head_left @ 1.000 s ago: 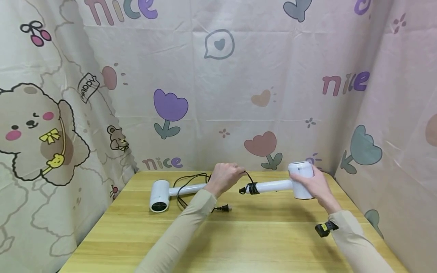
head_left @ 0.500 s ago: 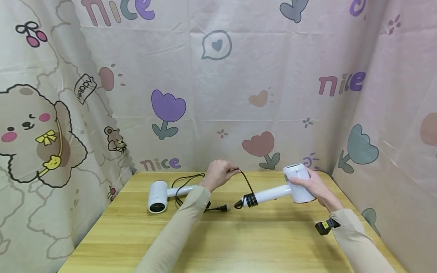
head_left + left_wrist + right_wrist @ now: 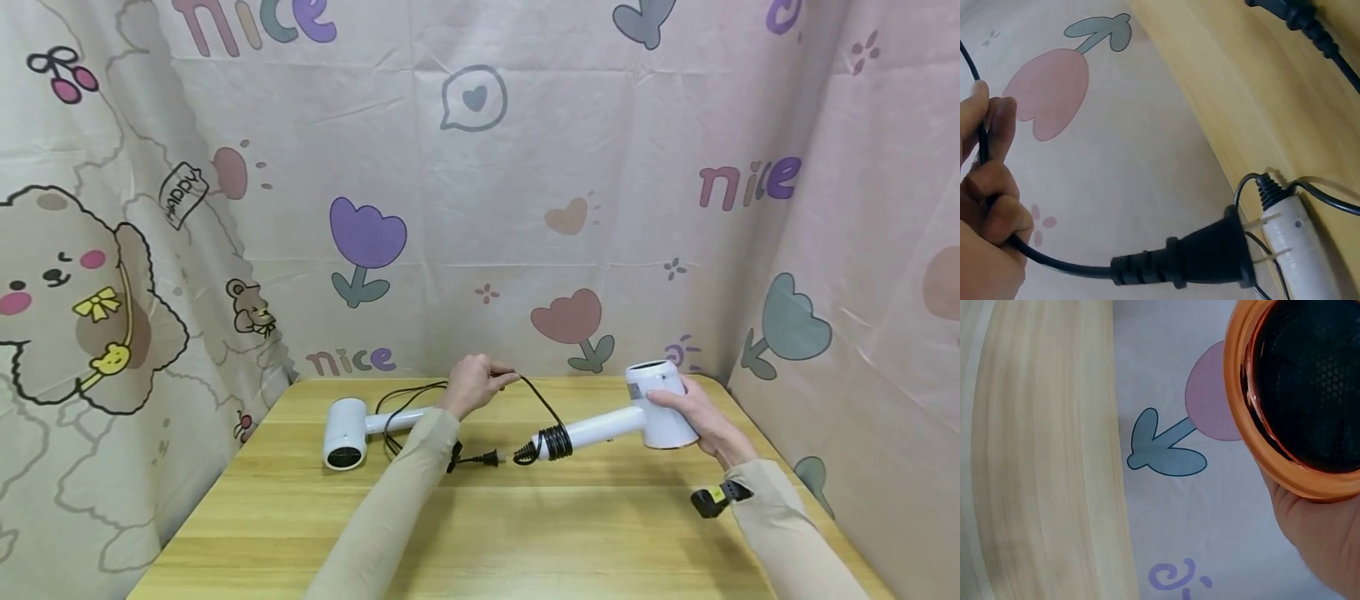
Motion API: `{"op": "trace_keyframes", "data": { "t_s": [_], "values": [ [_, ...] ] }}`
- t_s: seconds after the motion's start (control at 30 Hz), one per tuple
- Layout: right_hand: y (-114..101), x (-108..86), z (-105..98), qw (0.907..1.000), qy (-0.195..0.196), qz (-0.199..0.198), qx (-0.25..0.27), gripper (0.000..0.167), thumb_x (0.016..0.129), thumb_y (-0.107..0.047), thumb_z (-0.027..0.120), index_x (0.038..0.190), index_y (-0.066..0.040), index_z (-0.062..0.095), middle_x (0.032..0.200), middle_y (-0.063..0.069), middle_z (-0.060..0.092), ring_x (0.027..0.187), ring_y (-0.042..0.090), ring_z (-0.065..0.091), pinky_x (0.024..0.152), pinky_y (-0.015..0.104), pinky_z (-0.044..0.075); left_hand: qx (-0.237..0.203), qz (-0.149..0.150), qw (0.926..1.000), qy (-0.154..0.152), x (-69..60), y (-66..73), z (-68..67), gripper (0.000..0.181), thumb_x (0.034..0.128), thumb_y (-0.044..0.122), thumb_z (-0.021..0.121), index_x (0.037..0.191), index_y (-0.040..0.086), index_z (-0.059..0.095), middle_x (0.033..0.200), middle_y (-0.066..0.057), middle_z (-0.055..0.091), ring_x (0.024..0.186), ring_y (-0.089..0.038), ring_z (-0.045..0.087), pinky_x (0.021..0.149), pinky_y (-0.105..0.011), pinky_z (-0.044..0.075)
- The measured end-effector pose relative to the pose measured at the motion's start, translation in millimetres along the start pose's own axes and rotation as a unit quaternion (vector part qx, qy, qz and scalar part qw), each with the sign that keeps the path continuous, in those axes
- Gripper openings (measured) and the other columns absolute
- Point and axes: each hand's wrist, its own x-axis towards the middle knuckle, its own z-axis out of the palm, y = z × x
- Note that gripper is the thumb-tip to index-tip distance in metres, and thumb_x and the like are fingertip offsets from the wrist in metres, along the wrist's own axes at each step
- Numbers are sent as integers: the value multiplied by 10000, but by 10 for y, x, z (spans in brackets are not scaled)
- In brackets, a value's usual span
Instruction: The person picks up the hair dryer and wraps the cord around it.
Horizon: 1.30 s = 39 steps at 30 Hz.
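Observation:
My right hand [image 3: 705, 415] grips the barrel of a white hair dryer [image 3: 660, 421], held above the table with its handle slanting down to the left. A black power cord [image 3: 556, 442] is wound around the handle's end. From there it arcs up to my left hand [image 3: 474, 385], which pinches it. In the left wrist view the cord runs through the curled fingers [image 3: 1000, 215], and a two-pin plug [image 3: 1210, 255] hangs from it. The right wrist view shows the dryer's orange rim [image 3: 1238, 419] around a dark grille.
A second white hair dryer [image 3: 346, 429] lies on the wooden table [image 3: 540, 533] at left, its handle end hidden behind my left arm. Its loose cord [image 3: 405, 389] loops nearby, and a plug [image 3: 491, 457] lies at mid-table. A patterned curtain [image 3: 480, 208] stands behind.
My left hand has drifted left, drawing out a longer stretch of cord. The held dryer's handle has tilted down at its cord end. My right hand keeps its grip.

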Motion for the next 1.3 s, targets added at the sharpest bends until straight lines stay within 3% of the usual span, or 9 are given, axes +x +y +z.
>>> {"op": "trace_keyframes", "data": {
  "t_s": [0.13, 0.3, 0.5, 0.6, 0.77, 0.9, 1.0, 1.17, 1.3],
  "values": [
    [4, -32, -25, 9996, -70, 24, 255, 283, 970, -224, 527, 1232, -172, 433, 954, -25, 651, 851, 165, 671, 712, 429, 595, 16, -10, 9996, -278, -22, -39, 40, 228, 917, 368, 679, 1039, 205, 782, 985, 8, 766, 682, -34, 648, 600, -242, 524],
    [4, -34, -41, 9972, -28, 189, 717, 230, 996, -296, 477, 1205, -220, 418, 945, -46, 662, 859, 144, 674, 723, 412, 595, 351, -23, 9979, -536, -68, -72, 107, 238, 934, 360, 657, 1056, 194, 776, 962, 5, 767, 672, -55, 647, 579, -234, 516],
    [17, -15, -25, 9899, 265, 478, 1308, 269, 1011, -384, 437, 1216, -220, 382, 941, -63, 666, 846, 131, 672, 711, 380, 595, 1010, 635, 9912, -571, -87, -103, 207, 213, 947, 342, 643, 1066, 226, 776, 1028, 43, 758, 883, -112, 716, 784, -289, 581],
    [1, 1, 2, 9849, 416, 504, 1600, 269, 1013, -391, 443, 1214, -224, 380, 935, -70, 671, 836, 124, 680, 694, 355, 596, 1160, 783, 9885, -576, -98, -117, 236, 207, 947, 341, 641, 1055, 231, 779, 1029, 52, 757, 890, -113, 716, 803, -293, 580],
    [-58, 62, 54, 9698, 738, 640, 2236, 279, 1005, -381, 486, 1185, -187, 398, 909, -90, 687, 830, 93, 688, 712, 299, 590, 875, 592, 9903, -900, -122, -109, 243, 220, 945, 353, 639, 1045, 216, 781, 1017, 49, 758, 809, -66, 698, 715, -240, 568],
    [-121, 130, 80, 9518, 1131, 910, 2702, 337, 980, -400, 550, 1191, -180, 407, 907, -112, 677, 843, 61, 669, 755, 254, 571, 872, 601, 9898, -956, -138, -76, 248, 215, 950, 343, 637, 1039, 212, 782, 1023, 55, 757, 845, -67, 696, 748, -241, 567],
    [-169, 165, 99, 9382, 1422, 1132, 2946, 365, 957, -413, 597, 1187, -206, 405, 908, -125, 657, 851, 45, 651, 770, 233, 560, 1083, 852, 9865, -884, -146, -27, 260, 207, 954, 333, 633, 1033, 214, 784, 1019, 63, 757, 893, -84, 702, 803, -261, 569],
    [-201, 207, 147, 9157, 2063, 1416, 3145, 438, 901, -418, 687, 1173, -226, 402, 879, -128, 641, 821, 38, 642, 749, 224, 560, 1473, 1546, 9747, -666, -181, 96, 286, 207, 960, 334, 625, 1022, 217, 785, 997, 73, 760, 870, -69, 713, 788, -234, 571],
    [-182, 239, 191, 9149, 2639, 1418, 2707, 646, 865, -454, 723, 1341, -201, 368, 929, -131, 604, 820, 27, 623, 732, 215, 553, 1535, 1868, 9688, -554, -213, 195, 303, 208, 968, 328, 618, 1037, 215, 778, 999, 62, 760, 844, -63, 721, 753, -200, 572]
  ]
}}
